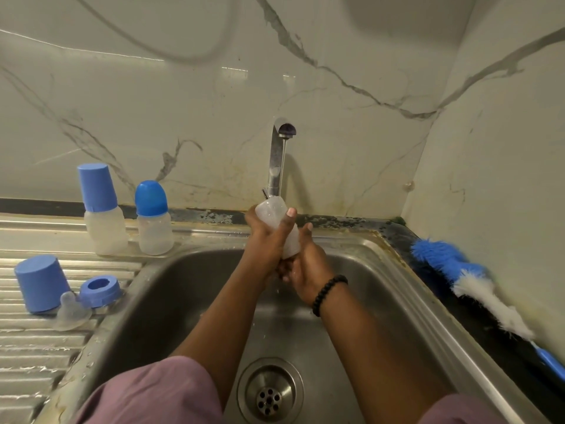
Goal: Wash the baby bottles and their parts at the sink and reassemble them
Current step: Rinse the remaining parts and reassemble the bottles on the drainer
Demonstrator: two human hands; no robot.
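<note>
Under both hands lies the steel sink, its tap just behind them. The left hand grips an uncapped bottle under the tap; the right hand cups its lower end. Far to their right lies a brush. To their left stand two capped bottles, nearer a loose cap, ring and teat.

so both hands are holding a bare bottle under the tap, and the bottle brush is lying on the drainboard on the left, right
Not quite. Both hands, left hand and right hand, do hold the bare bottle under the tap, but the bottle brush lies on the dark counter to the right of the sink, against the wall, not on the drainboard. The head view shows this.
</note>
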